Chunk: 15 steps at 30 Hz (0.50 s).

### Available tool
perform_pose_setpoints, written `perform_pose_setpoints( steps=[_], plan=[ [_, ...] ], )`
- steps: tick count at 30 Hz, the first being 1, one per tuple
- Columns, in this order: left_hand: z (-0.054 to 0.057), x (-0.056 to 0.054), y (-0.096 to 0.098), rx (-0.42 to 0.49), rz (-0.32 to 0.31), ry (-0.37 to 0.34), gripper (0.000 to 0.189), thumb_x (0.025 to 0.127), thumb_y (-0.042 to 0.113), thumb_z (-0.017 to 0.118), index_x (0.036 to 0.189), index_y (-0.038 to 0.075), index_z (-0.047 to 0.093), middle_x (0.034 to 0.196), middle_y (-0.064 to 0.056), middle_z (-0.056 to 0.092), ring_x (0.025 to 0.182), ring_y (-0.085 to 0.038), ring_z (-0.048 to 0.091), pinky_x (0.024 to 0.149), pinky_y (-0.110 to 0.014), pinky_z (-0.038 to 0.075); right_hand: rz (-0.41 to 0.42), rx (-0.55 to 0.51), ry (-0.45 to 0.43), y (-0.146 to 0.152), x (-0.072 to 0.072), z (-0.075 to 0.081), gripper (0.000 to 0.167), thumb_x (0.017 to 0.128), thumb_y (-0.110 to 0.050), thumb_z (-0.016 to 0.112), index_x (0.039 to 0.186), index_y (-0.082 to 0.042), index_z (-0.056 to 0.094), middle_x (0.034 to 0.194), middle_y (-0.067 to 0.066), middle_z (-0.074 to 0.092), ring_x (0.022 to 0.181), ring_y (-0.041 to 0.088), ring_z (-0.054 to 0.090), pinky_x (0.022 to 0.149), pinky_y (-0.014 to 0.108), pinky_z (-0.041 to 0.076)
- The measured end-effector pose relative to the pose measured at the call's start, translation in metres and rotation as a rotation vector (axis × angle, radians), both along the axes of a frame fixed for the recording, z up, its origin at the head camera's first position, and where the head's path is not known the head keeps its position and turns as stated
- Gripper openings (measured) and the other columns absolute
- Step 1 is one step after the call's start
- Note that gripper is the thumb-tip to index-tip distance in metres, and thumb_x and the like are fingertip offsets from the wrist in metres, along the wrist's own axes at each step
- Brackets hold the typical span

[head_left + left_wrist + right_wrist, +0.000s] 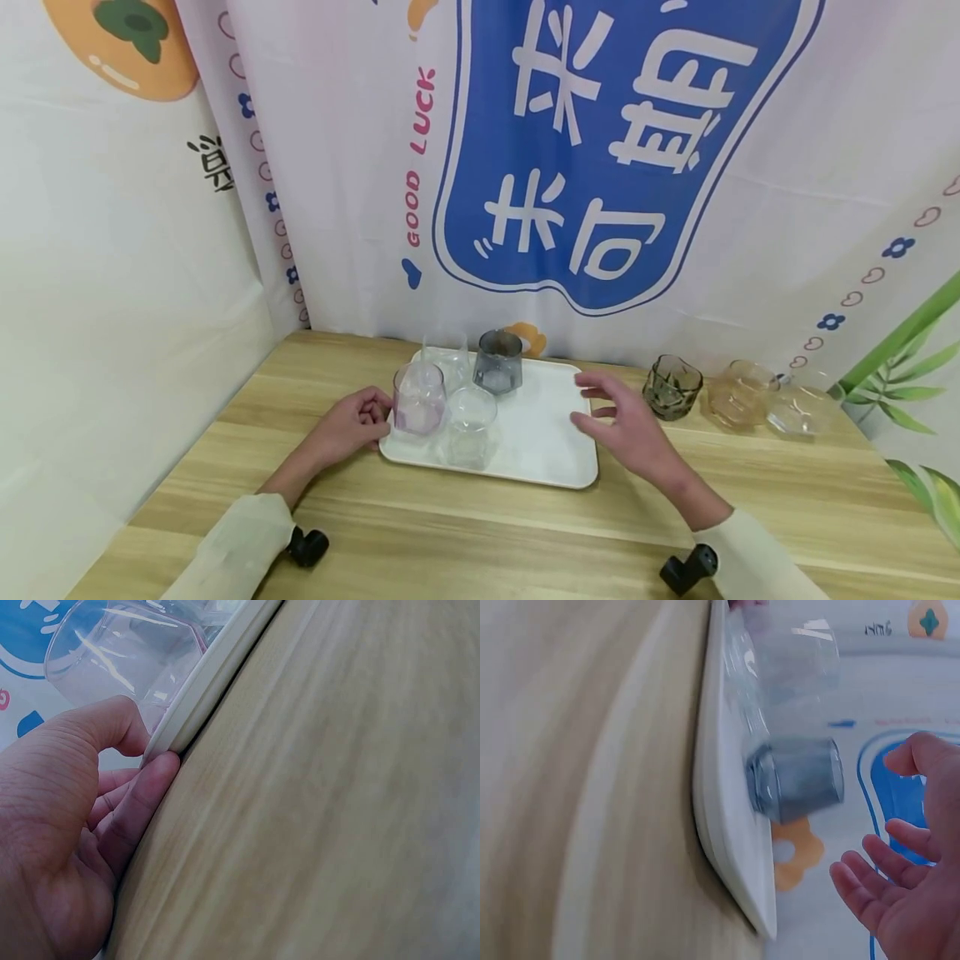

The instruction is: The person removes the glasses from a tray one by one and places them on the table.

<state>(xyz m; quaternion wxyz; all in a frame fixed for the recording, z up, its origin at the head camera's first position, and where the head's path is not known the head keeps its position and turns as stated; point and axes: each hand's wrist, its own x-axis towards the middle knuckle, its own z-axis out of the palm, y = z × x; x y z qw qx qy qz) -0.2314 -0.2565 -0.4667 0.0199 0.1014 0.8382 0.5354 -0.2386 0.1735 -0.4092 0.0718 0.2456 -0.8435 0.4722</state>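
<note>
A white tray (543, 437) lies on the wooden table and bears several drinking glasses. My left hand (348, 429) pinches the tray's left edge; in the left wrist view the thumb is at the rim and a finger at its underside. Close to that hand stands a pinkish glass (418, 408). Beside it are a clear glass (471, 429) at the front and another clear glass (442, 354) behind. A smoky grey glass (498, 367) stands near the tray's back edge. Over the right end, my right hand (622, 425) is spread with nothing in its fingers (870, 896).
Right of the tray, a dark brown-green glass (672, 390), an amber glass (738, 396) and a clear faceted glass (798, 408) stand in a row on the table (450, 533). A printed curtain (352, 208) hangs behind. Green leaves (907, 375) edge the right side.
</note>
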Motion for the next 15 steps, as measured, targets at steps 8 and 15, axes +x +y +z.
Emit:
perform_pose_setpoints(
  steps=[8,15],
  plan=[
    [0.000,0.000,0.000,0.006,-0.010,-0.004,0.034,0.087,-0.002,0.069,0.119,-0.006,0.058,0.085,-0.010,0.057,0.069,-0.018,0.057,0.059,-0.030,0.057,0.128,-0.031,-0.059,-0.040,0.010,-0.009,0.056,0.089,-0.010,0.080,0.139,-0.004,0.056,0.136,0.013,0.059,0.123,0.040,0.058,0.094,0.044,0.056],
    [0.000,0.000,-0.001,0.007,-0.013,-0.005,0.034,0.086,-0.002,0.069,0.118,-0.005,0.058,0.084,-0.010,0.057,0.069,-0.018,0.057,0.059,-0.031,0.057,0.194,-0.057,-0.098,-0.068,0.012,-0.014,0.068,0.088,-0.020,0.083,0.147,-0.007,0.052,0.144,0.010,0.056,0.128,0.038,0.056,0.097,0.050,0.053]
  ],
)
